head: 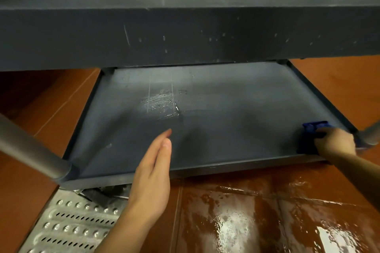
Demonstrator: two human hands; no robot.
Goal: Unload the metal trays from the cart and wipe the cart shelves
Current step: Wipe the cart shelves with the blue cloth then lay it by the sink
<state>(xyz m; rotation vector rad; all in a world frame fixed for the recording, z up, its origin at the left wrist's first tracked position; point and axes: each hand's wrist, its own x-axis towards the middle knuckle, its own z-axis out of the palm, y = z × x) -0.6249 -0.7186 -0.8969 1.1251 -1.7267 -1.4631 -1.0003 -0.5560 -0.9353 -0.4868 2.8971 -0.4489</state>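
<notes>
The right hand (334, 141) is gripping a blue cloth (312, 129) in the lower cart shelf's (205, 129) near right corner. The left hand (153, 170) is hovering open, fingers straight.

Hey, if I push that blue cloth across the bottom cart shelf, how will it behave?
The blue cloth looks soft and floppy: it is bunched into folds under the right hand, so it will probably crumple rather than slide flat. Over the wet streaks on the lower shelf it may soak up water and drag more.
</notes>
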